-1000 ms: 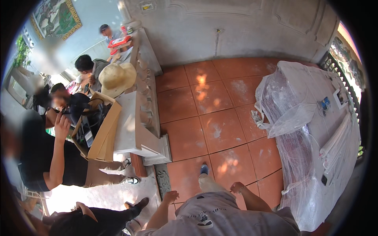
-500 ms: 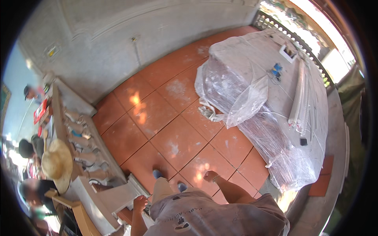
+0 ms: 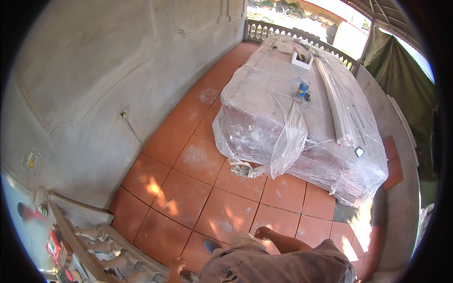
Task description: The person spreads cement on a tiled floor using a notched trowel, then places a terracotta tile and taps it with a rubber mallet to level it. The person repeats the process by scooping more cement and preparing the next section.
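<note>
My right hand (image 3: 262,233) hangs in front of my body at the lower middle, a bracelet on its wrist. Its fingers are curled, and no object shows in it. Further left, my left hand (image 3: 177,264) is low by the lower edge, its fingers curled in too, with nothing visible in it. Both are apart from everything around them. Nearest to the left hand is a balustrade (image 3: 118,262) with pale turned balusters. Beyond my right hand stands a large low block wrapped in clear plastic sheeting (image 3: 255,127). My shoe (image 3: 211,245) shows on the red floor tiles (image 3: 226,212).
On the wrapped block lie a blue power tool (image 3: 302,89), a white box (image 3: 302,59), long plastic-wrapped strips (image 3: 332,101) and a small dark device (image 3: 359,152). A grey moulded wall (image 3: 94,70) runs along the left. Loose plastic (image 3: 247,170) trails onto the floor. Blurred people are beyond the balustrade.
My view has turned to the right and tilted up, showing more of the wrapped block and far railing. The people and straw hat at left have mostly left view. Both hands still hang low.
</note>
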Motion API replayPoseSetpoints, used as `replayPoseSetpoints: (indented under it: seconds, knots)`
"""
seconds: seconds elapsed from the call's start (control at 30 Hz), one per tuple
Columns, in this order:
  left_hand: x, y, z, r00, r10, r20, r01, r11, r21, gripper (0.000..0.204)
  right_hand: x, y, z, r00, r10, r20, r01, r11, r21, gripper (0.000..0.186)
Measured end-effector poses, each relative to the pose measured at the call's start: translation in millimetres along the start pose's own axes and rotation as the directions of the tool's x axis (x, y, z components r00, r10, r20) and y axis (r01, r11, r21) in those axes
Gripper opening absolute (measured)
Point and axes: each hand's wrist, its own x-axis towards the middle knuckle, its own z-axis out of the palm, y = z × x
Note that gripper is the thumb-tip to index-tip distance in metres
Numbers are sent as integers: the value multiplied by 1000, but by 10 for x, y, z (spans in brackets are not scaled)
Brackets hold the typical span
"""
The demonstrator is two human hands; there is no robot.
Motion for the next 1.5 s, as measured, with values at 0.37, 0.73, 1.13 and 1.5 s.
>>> replayPoseSetpoints:
  seconds: [0.37,0.73,1.13,1.5]
  knots:
    - [1745,1963,-388,924,273,266,-217,951,-222,27,815,-365,-745,987,159,27,-162,968,193,33]
    - [2359,4069,-383,857,406,318,-515,709,482,23,1977,-507,-2598,960,-124,-251,162,978,133,29]
    - [4217,7018,-408,765,398,506,-628,635,450,28,3220,-1074,-3946,933,359,7,-335,865,374,29]
    - [4932,10703,-1226,778,519,355,-601,447,663,23,4183,-3259,-6326,967,155,-200,-23,841,541,31]
